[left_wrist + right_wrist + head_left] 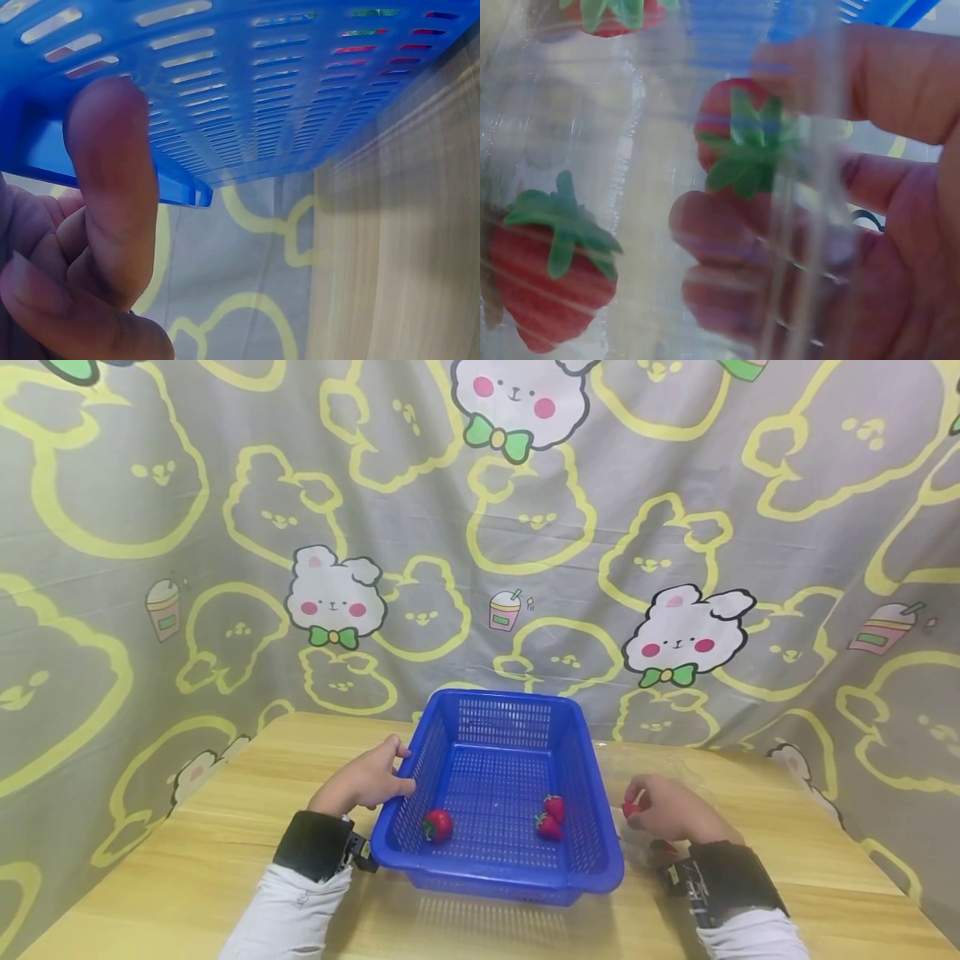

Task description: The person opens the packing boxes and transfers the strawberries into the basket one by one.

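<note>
The work looked partway done, judged from where the fruit lay: part of it was inside the blue basket [498,865], part outside. In the basket, which sat on or just above the desk [187,881], two strawberries [551,828] lay together near the right wall, and one rounder red fruit [440,824] with a green top lay alone toward the left wall. The left hand [372,774] gripped the basket's left rim, thumb and fingers drawn in close about it. Beyond the opposite wall, the right hand [670,807] pinched another strawberry [632,808] between thumb and fingers, with little gap except for the fruit; that one had not yet gone into the basket. Clear plastic packaging [649,289] lay around and in front of those fingers in the right wrist view, so whether the pinched fruit was fully free of it could not be told. Two more strawberries, a whole one [559,262] and one cut off by the frame [615,19], showed in or behind the plastic, so at least these seemed left to deal with; glare and the hand hid any others.
</note>
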Tool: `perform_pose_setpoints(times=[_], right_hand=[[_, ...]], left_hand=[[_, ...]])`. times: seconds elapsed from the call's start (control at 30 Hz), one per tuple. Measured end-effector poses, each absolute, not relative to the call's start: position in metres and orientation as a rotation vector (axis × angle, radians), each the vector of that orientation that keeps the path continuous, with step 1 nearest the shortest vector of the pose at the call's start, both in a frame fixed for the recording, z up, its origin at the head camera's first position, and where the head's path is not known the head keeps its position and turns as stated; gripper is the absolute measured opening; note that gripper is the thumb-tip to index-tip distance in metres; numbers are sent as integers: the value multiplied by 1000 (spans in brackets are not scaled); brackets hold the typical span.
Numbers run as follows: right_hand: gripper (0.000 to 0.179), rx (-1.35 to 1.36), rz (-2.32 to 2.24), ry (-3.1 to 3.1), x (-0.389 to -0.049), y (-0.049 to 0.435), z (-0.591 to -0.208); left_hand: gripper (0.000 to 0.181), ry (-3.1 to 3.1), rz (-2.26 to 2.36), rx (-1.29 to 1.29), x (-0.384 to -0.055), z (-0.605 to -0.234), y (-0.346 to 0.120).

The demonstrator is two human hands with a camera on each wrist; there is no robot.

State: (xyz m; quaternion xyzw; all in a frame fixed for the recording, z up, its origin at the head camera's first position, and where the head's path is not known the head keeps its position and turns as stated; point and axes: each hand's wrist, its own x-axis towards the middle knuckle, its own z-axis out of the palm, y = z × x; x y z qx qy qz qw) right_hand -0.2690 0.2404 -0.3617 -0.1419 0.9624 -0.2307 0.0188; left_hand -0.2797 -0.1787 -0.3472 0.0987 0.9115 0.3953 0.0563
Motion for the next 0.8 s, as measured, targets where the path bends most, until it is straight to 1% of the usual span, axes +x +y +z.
perform_pose_setpoints(times=[0.8], right_hand=[[20, -438, -674, 3016, -269, 237, -358]], left_hand=[[40, 2758, 1206, 305, -280, -347, -179]])
